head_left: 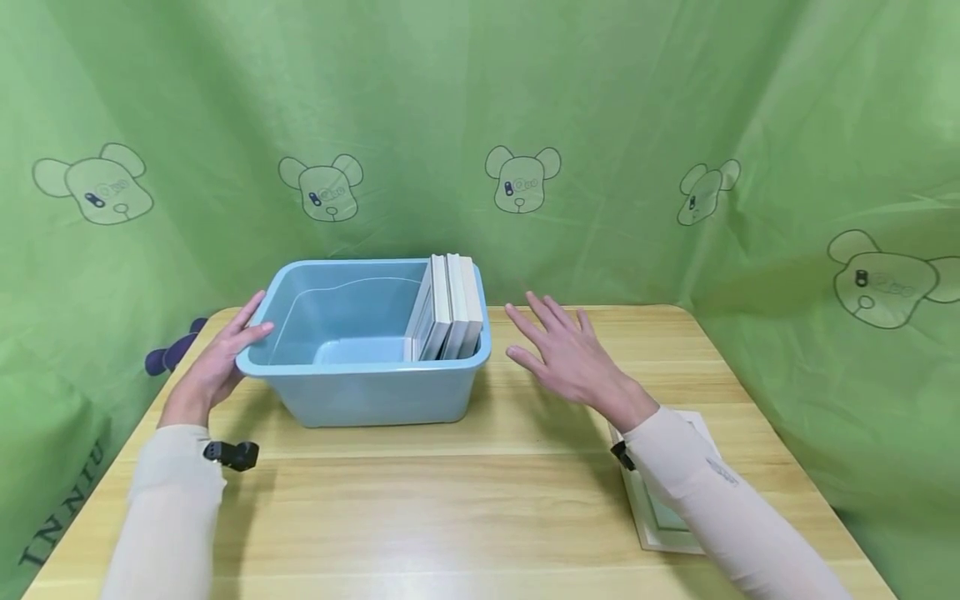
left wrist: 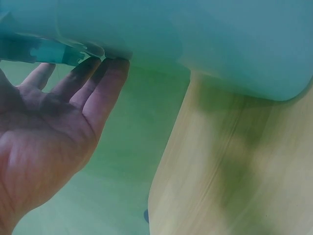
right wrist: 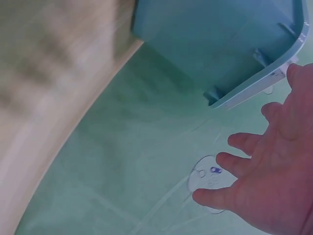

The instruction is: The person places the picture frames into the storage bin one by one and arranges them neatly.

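A light-blue plastic tub stands upright on the table. Several white picture frames lean on edge against its right inner wall, their tops above the rim. My left hand holds the tub's left rim, thumb at the top and fingers beneath; in the left wrist view those fingers reach up under the rim. To the right of the tub, my right hand hovers with fingers spread and holds nothing. The right wrist view shows this hand beside the tub's outer wall.
Another white-edged picture frame lies flat at the table's right, partly hidden by my right forearm. The wooden table reaches back to a green curtain printed with bear heads, which hangs close around the back and sides.
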Motion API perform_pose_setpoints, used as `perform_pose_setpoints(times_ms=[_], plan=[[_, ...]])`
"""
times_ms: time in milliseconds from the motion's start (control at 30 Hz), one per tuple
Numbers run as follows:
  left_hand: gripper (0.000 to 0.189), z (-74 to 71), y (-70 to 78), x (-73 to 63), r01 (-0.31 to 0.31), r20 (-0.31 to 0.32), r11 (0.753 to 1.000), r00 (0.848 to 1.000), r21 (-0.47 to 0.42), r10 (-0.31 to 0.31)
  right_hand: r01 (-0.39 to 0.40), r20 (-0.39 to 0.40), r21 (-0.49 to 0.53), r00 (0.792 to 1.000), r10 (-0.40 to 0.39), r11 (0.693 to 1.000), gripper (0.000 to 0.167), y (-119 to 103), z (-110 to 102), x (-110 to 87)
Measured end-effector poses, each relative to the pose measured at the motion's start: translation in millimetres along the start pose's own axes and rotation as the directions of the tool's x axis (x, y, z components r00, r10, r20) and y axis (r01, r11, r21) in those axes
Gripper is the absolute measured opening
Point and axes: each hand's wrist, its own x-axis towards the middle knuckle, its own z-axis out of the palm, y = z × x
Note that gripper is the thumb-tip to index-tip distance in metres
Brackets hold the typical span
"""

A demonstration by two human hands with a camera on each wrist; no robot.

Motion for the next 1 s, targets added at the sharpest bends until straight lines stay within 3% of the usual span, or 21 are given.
perform_pose_setpoints(times_ms=[433, 1000], plan=[[0.067, 0.3, 0.1, 0.4, 0.003, 0.001, 1.0, 1.0, -0.016, -0.003, -0.064, 0.081, -0.008, 0.995, 0.064, 0.998, 0.067, 31.0, 20.7, -29.8], [0.067, 1.5, -1.7, 0.2, 0.003, -0.004, 0.999, 1.0, -0.032, -0.003, -0.176, 0.193, 0.056, 0.968, 0.162, 0.983, 0.069, 78.1, 42.5, -73.0]])
